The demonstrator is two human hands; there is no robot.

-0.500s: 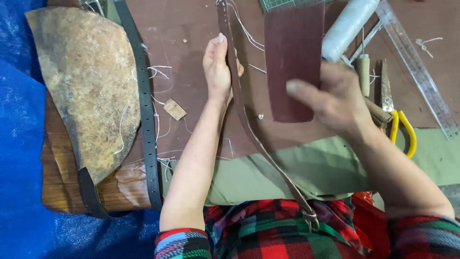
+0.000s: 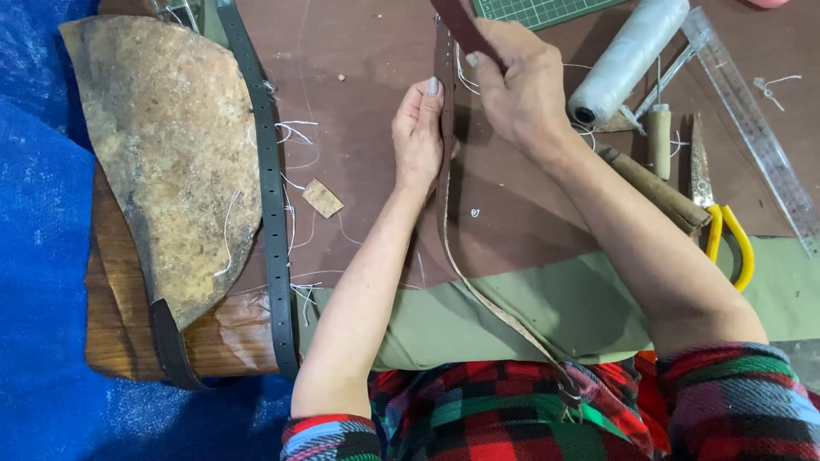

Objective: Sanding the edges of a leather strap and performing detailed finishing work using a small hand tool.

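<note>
Now left hand (image 2: 417, 137) flat on brown strap (image 2: 444, 205), right hand (image 2: 517, 90) pinching maroon piece (image 2: 461, 26).

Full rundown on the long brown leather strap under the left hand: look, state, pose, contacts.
The long brown leather strap is narrow and thin, its surface matte and rough like raw leather. It runs from the top of the view straight down the brown table, then curves across the olive-green cloth toward the plaid-shirted lap, where its end is hard to make out. The left hand lies flat along its left edge, fingertips touching it. The right hand holds a dark red leather piece above it.
</note>
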